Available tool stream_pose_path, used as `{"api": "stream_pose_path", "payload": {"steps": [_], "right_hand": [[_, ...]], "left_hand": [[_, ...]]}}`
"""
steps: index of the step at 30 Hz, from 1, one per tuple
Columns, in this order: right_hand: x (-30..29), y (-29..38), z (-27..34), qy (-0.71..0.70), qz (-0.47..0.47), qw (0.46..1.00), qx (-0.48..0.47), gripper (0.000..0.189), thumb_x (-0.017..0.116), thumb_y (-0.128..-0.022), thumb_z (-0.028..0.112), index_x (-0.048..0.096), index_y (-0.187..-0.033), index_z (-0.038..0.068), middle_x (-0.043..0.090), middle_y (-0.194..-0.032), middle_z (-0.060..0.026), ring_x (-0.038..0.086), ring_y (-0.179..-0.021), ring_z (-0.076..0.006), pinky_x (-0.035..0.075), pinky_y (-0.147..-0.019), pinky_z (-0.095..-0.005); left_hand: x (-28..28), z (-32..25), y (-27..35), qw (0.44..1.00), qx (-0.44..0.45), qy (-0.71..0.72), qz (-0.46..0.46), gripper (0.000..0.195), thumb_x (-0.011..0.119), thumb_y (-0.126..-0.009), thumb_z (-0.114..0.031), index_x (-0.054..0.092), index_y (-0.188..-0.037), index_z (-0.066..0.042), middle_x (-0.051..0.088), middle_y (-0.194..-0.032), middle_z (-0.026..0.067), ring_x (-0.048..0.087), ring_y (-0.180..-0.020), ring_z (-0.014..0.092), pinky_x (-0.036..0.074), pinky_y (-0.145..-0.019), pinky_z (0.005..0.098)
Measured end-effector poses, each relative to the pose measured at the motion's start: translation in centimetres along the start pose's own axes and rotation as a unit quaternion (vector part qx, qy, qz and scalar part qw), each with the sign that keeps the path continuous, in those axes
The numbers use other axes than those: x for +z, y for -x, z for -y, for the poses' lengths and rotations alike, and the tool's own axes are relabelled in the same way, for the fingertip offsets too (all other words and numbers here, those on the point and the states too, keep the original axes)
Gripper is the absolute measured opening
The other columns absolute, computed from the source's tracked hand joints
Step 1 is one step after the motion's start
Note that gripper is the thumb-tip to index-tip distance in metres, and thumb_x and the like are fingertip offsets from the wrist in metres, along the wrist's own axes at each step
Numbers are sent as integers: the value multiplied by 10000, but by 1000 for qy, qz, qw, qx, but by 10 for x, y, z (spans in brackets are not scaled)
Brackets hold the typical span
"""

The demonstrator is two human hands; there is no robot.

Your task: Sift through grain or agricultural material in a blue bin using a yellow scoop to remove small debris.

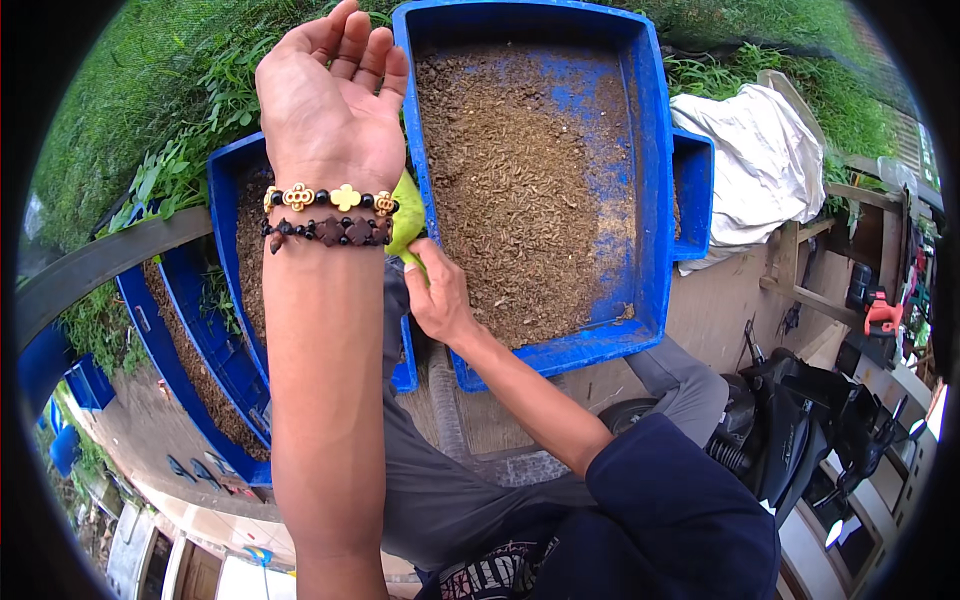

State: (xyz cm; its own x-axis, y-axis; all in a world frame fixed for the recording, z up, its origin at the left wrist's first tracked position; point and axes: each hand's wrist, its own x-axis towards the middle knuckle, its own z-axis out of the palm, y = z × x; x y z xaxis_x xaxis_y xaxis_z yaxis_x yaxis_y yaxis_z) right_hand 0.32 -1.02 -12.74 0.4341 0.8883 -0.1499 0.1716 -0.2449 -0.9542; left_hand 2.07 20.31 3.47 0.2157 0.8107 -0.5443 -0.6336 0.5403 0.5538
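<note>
My left hand (334, 105) is raised close to the camera, palm facing me, fingers loosely curled and nothing visible in it. Two beaded bracelets (345, 197) circle that wrist. Lower down, my right hand (442, 296) grips the handle of a green scoop-like tool (409, 214), most of it hidden behind my left wrist. Both hands are at the left side of a large blue plastic bin (652, 172). Brown crumbly material (517, 285) covers much of its floor, with many small larva-like pieces (517, 187) on top. Blue floor shows through on the right.
More blue bins (225, 202) with brown material stand to the left, beside a grey rail (112, 259). On the right are a smaller blue bin (701, 195), a white cloth or sack (750, 172) and a black motorbike (787, 427). Plants and netting (172, 97) line the back.
</note>
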Motion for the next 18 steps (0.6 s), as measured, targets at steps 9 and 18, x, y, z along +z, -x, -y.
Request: {"api": "stream_pose_path", "payload": {"steps": [9, 18], "right_hand": [[9, -22, -2, 102, 89, 987, -81, 203, 521, -898, 53, 566, -1096, 37, 583, -976, -165, 613, -881, -392, 489, -756, -483], [-165, -25, -167, 134, -234, 947, 175, 142, 457, -940, 101, 510, -1063, 52, 645, -889, -136, 620, -849, -302, 460, -808, -436]], "left_hand": [[-1, -1, -2, 1000, 2, -1, 18, 216, 494, -950, -81, 541, -1134, 23, 560, -957, 71, 560, -855, 191, 508, -839, 351], [5, 4, 0, 1000, -3, 8, 19, 222, 496, -948, -73, 544, -1140, 28, 557, -957, 74, 562, -857, 195, 507, -838, 355]]}}
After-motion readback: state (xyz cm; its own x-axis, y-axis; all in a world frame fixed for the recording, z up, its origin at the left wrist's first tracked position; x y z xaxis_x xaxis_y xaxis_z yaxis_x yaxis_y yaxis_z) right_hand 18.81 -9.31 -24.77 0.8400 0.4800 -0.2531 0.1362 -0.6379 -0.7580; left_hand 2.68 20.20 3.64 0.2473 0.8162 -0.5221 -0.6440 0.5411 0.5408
